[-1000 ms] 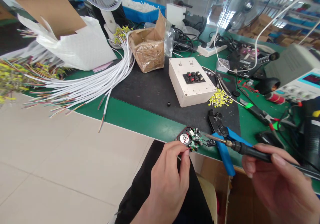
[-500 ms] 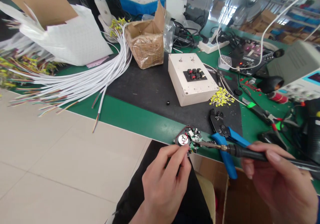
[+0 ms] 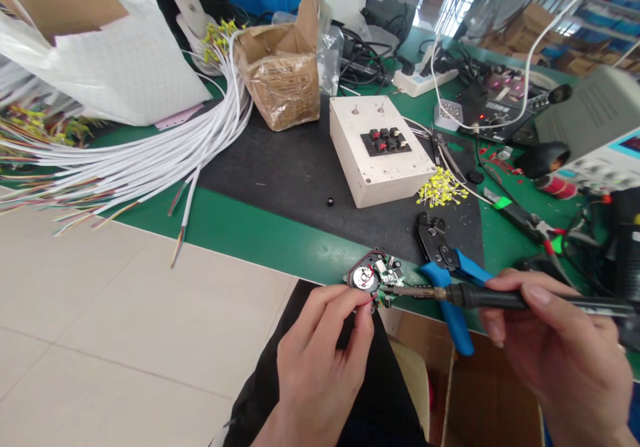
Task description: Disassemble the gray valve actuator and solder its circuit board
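Observation:
My left hand (image 3: 320,360) pinches the near edge of a small round circuit board (image 3: 373,277) at the front edge of the green bench (image 3: 260,234). My right hand (image 3: 555,347) is closed round the black handle of a soldering iron (image 3: 480,296). The iron lies almost level and its metal tip touches the right side of the board. Thin red wires run over the board's silver disc.
Blue-handled crimping pliers (image 3: 447,267) lie just behind the iron. A white test box (image 3: 380,150) sits on a black mat with yellow capacitors (image 3: 440,190) beside it. White cable bundles (image 3: 150,160) spread at left, a cardboard box (image 3: 280,77) behind, instruments and cords at right.
The soldering iron's tip has come left from beside the board onto its right side. My left fingers keep pinching the board. The view has dropped a little.

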`<state>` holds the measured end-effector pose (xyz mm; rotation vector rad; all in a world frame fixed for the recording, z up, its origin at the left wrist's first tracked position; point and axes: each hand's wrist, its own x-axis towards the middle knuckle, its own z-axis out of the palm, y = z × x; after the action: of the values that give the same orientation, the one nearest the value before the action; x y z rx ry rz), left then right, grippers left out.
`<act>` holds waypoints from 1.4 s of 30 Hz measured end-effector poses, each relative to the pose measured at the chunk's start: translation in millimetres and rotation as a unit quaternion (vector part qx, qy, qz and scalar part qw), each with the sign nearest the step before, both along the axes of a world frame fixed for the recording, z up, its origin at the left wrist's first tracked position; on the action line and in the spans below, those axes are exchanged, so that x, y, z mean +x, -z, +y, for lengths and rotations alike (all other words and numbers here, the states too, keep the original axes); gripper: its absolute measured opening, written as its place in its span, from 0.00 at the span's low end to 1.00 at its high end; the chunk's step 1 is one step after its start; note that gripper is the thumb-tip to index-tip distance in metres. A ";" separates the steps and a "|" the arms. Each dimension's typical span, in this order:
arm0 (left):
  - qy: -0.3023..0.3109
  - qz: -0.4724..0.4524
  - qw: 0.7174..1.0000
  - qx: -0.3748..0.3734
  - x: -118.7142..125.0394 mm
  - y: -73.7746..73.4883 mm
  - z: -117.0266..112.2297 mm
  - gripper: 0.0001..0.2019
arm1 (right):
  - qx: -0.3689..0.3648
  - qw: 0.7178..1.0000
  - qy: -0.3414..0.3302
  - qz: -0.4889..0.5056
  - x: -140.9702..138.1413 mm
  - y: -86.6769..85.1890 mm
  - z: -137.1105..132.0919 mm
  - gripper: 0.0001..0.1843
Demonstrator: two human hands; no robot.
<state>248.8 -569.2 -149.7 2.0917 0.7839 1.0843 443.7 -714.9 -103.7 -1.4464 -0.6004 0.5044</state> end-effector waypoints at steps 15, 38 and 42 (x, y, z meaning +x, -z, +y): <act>0.001 0.008 1.000 -0.021 -2.0 0.8 -0.5 0.11 | -0.003 1.000 -0.014 0.017 0.6 1.4 1.0 0.12; 0.019 -0.011 0.999 -0.034 -1.2 -0.8 1.5 0.13 | -0.047 0.997 -0.005 0.055 17.2 -5.5 30.6 0.12; 0.021 -0.002 0.999 -0.033 -1.0 0.1 1.2 0.13 | -0.052 0.997 0.018 0.054 17.0 -3.6 29.4 0.12</act>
<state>247.7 -567.9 -149.8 2.0416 0.7607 1.0273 460.6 -685.6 -100.1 -1.5163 -0.4677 0.5884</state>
